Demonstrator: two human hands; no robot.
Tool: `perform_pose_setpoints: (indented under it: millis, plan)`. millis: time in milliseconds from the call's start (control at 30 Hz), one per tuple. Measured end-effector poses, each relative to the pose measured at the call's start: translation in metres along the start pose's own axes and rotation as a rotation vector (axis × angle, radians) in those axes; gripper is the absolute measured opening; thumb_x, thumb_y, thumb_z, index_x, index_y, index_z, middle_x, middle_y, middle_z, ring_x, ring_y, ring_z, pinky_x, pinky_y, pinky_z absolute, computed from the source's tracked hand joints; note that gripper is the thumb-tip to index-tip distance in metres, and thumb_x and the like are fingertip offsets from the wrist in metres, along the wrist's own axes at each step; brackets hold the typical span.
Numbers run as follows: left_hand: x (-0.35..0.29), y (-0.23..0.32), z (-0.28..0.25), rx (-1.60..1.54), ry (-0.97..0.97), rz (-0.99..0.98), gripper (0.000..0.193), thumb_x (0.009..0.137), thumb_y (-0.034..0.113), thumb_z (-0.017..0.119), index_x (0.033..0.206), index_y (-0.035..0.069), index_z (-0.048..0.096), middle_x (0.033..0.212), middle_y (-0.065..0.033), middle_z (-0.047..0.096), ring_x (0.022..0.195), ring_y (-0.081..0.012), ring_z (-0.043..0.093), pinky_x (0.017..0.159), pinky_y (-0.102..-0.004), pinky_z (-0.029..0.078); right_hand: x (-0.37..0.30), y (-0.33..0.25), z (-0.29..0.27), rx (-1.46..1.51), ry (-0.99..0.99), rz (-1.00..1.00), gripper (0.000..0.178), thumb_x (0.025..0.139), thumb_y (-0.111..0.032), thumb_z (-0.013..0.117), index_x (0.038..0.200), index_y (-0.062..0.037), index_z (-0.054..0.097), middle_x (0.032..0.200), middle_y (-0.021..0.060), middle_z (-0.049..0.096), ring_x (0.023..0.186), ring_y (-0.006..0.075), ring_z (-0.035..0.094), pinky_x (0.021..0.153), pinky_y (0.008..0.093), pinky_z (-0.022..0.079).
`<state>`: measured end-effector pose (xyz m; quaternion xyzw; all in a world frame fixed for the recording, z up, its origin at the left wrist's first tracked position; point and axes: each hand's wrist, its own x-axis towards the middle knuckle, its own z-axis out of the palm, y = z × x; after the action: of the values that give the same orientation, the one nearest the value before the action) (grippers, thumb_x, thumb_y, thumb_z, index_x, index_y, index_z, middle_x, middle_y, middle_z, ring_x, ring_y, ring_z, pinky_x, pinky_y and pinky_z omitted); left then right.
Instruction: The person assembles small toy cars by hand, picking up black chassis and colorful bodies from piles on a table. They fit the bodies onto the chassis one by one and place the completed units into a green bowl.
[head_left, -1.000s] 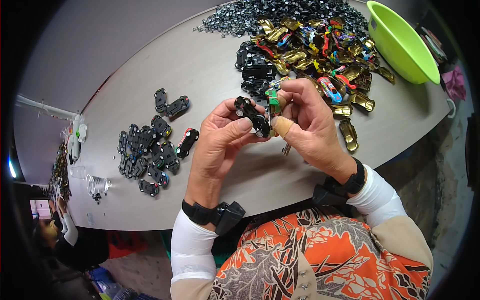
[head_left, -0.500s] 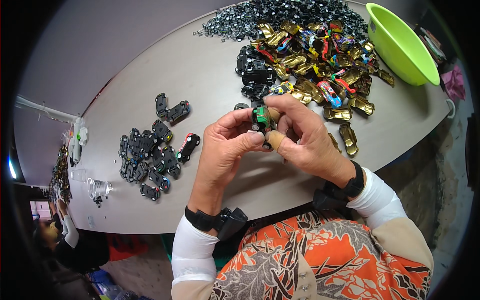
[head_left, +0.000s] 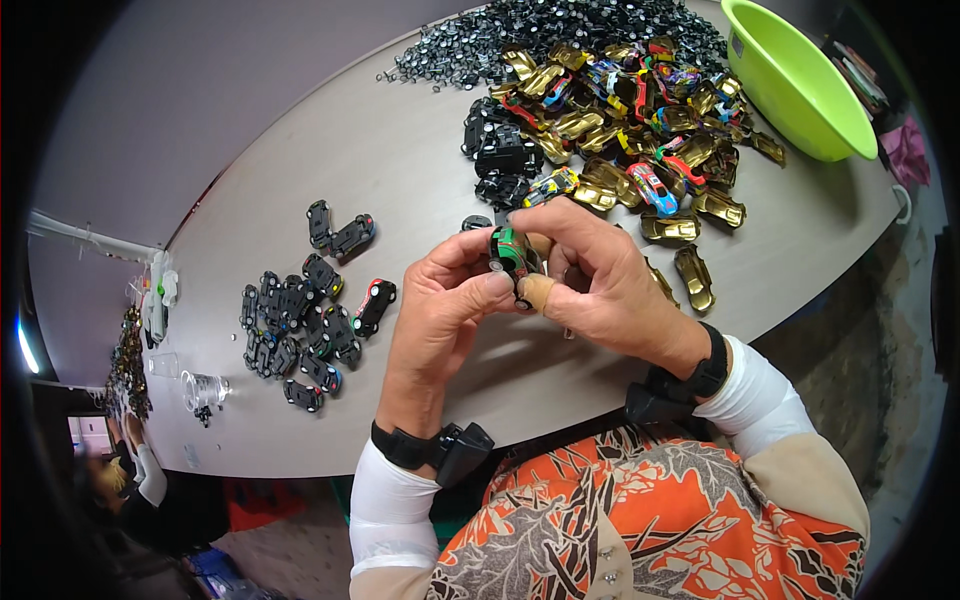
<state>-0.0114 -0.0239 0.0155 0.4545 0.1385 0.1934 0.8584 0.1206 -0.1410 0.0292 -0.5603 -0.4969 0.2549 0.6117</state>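
A small green and black toy car [head_left: 512, 255] sits between the fingertips of both hands above the grey table [head_left: 400, 150]. My left hand [head_left: 445, 310] grips it from the left with thumb and forefinger. My right hand [head_left: 595, 285] holds it from the right, fingers curled over its top, one fingertip wrapped in tan tape. Both wrists wear black bands over white sleeves.
A heap of gold and coloured toy car bodies [head_left: 640, 110] lies beyond the hands, with black chassis parts [head_left: 500, 155] beside it and many small dark wheels [head_left: 520, 35] farther back. A green bowl [head_left: 800, 85] stands at the right. Assembled dark cars [head_left: 300, 320] lie at the left.
Both hands have stayed together on the toy car and turned it. The green body now faces up between the fingers where black parts showed a second ago.
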Motion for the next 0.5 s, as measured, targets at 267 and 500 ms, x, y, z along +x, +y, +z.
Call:
perform_pose_setpoints:
  millis: [267,500]
  plan:
    - [-0.0018,-0.0026,0.004,-0.009,-0.006,0.027,0.036,0.079,0.001,0.065,0.114,-0.003,0.055,0.099,-0.011,0.063,0.085,-0.0164,0.064,0.072,-0.0295,0.058,0.0013,-0.0038,-0.0029,-0.121,-0.015,-0.1,0.027,0.071,0.001,0.061,0.097,-0.0013,0.058,0.079,0.0034,0.052,0.052,0.0068,0.046,0.047,0.0217,0.038]
    - [-0.0031,0.0011,0.0073,-0.072,-0.046,0.015,0.034,0.081,0.005,0.065,0.113,-0.002,0.055,0.102,-0.0109,0.062,0.089,-0.0182,0.063,0.073,-0.0343,0.058,-0.001,-0.0022,-0.0017,0.125,0.014,0.088,0.028,0.075,-0.002,0.061,0.102,-0.0031,0.056,0.073,-0.0016,0.053,0.052,0.0017,0.044,0.046,0.0189,0.036]
